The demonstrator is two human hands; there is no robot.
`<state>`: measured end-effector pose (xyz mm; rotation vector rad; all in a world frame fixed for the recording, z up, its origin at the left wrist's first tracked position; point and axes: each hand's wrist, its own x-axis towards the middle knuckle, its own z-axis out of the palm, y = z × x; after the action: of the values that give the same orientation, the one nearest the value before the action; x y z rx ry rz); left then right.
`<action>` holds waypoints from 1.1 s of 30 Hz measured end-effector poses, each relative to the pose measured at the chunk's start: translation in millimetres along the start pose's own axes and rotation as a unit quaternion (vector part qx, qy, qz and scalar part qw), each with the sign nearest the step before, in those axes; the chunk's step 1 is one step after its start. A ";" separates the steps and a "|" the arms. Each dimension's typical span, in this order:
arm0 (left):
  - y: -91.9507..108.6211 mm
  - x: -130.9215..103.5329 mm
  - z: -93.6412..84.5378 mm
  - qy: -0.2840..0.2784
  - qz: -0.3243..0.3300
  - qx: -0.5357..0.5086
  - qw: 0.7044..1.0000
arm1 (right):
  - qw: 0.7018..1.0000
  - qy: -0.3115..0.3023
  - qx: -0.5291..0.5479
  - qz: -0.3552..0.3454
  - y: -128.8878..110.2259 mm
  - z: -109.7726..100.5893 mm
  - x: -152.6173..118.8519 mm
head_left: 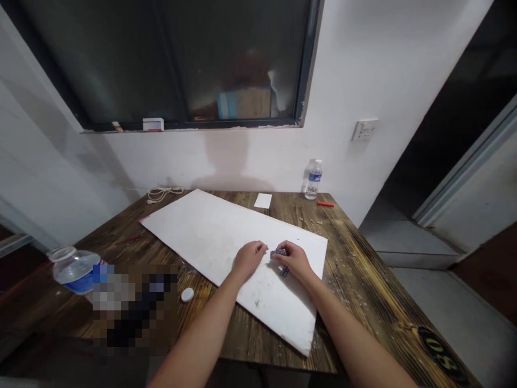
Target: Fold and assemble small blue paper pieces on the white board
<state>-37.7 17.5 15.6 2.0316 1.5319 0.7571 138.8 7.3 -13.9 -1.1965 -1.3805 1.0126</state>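
Note:
A long white board (202, 231) lies slantwise on the wooden table, and both hands are over its right half. My right hand (298, 261) pinches a small dark blue-grey rectangular piece (278, 253) with pale marks between thumb and fingers. Just below that hand, a similar small dark piece (284, 272) rests on the board. My left hand (248, 260) is a short way to the left, thumb and fingertips pressed together. Whatever those left fingertips hold, if anything, is too small to name.
A large water bottle (76, 272) and a white cap (187, 295) are at the left. Toward the back are a coiled white cable (163, 193), a white card (263, 201), a small water bottle (314, 180) and a red stick-like item (325, 204). Pixelation hides the lower left.

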 end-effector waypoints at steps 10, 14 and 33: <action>-4.7 4.1 2.3 -0.061 0.074 -0.035 0.995 | 0.990 0.016 -0.139 -0.024 -2.3 -5.8 1.0; -6.3 3.4 5.5 -0.046 0.082 -0.021 0.995 | 0.974 -0.008 -0.225 -0.040 -3.6 -9.7 2.0; -2.7 1.0 4.0 -0.046 0.065 -0.026 0.997 | 0.964 -0.062 -0.257 -0.033 -9.1 -22.2 0.3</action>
<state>-36.7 19.0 11.0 2.1127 1.3274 0.7328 159.5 5.7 -1.8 -1.4658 -1.8420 0.7078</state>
